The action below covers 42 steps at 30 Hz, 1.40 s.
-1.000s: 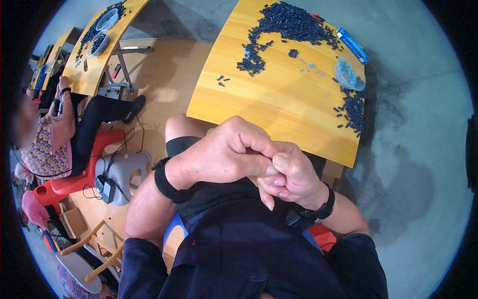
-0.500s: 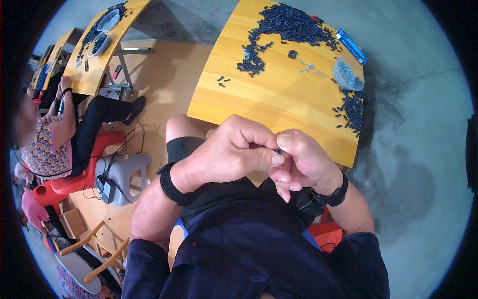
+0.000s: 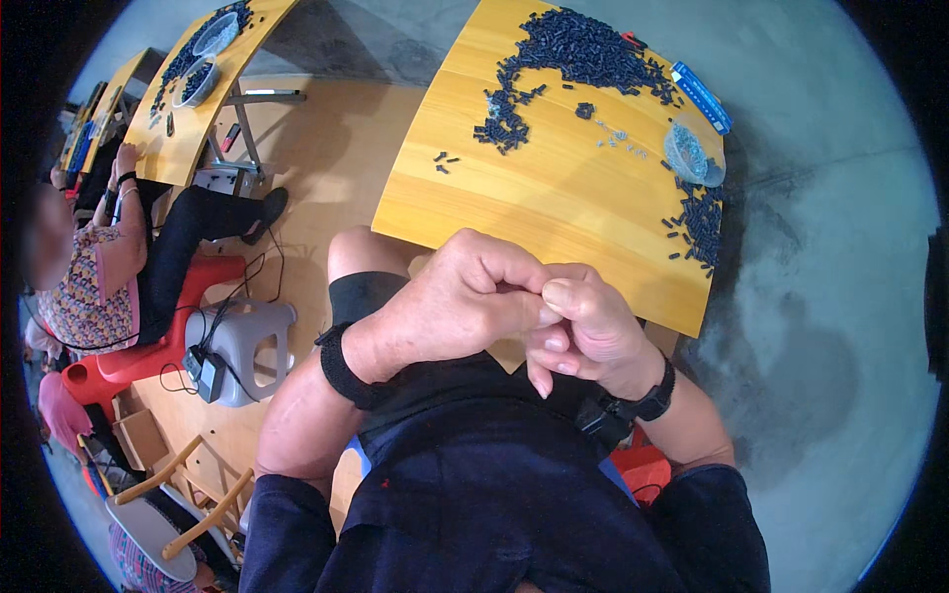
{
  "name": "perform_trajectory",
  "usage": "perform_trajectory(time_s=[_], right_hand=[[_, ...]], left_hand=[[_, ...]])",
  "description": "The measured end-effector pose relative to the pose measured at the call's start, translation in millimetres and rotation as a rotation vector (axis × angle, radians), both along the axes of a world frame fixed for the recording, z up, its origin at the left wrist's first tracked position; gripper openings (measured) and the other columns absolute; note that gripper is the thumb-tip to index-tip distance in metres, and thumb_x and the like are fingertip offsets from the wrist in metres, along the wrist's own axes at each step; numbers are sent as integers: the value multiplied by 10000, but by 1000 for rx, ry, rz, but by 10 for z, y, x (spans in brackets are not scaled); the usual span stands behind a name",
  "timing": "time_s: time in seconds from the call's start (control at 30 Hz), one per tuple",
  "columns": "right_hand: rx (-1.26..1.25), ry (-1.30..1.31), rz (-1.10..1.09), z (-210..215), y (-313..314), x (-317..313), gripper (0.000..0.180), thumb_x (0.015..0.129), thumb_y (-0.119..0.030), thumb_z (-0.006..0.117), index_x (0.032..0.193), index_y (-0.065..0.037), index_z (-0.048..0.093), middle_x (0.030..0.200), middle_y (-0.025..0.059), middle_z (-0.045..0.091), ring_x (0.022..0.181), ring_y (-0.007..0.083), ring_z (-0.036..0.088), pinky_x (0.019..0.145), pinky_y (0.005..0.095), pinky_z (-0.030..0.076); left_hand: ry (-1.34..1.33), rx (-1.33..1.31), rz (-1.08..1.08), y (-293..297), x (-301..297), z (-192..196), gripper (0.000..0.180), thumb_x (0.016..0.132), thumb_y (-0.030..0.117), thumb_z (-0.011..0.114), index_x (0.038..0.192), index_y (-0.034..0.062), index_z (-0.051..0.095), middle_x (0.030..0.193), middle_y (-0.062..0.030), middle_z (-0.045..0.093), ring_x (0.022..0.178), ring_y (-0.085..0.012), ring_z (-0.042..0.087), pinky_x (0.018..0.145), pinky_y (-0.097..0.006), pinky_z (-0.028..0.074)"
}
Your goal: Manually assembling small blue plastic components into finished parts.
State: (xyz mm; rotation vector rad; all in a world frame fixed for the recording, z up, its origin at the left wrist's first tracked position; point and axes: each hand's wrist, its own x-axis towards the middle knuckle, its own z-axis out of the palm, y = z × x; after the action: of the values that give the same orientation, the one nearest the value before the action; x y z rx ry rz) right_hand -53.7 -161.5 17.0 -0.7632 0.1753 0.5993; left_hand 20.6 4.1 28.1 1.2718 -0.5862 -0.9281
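Note:
My left hand (image 3: 460,301) is closed in a pinch, its thumb and index fingertips meeting those of my right hand (image 3: 601,321) over the near edge of the yellow table (image 3: 494,203). The right thumb and index finger are pinched too, and its other fingers curl loosely below. Whatever lies between the fingertips is hidden now; a small black piece showed there half a second ago. On the table top lie a large heap of short black cylindrical pieces (image 3: 588,49), a smaller heap of them (image 3: 700,222) at the right edge, and several tiny pale parts (image 3: 615,136).
A clear bowl of pale bluish parts (image 3: 689,148) stands at the table's right edge beside a blue box (image 3: 701,97). To the left, a person (image 3: 89,282) sits at another table (image 3: 183,148). A grey stool (image 3: 237,351) with cables stands on the floor.
My right hand has turned slightly and closed in against the left fingertips, covering the small black piece. The left hand has hardly moved.

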Motion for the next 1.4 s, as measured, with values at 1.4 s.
perform_trajectory(time_s=[1.4], right_hand=[[142, 125, 65, -83, 122, 48, 339, 911, -313, 499, 766, -9, 530, 526, -8, 414, 352, 94, 425, 405, 347, 535]], left_hand=[[-57, 58, -32, 243, 23, -54, 119, 804, 24, 673, 910, -31, 668, 793, -15, 647, 759, -43, 567, 671, -195, 458]])
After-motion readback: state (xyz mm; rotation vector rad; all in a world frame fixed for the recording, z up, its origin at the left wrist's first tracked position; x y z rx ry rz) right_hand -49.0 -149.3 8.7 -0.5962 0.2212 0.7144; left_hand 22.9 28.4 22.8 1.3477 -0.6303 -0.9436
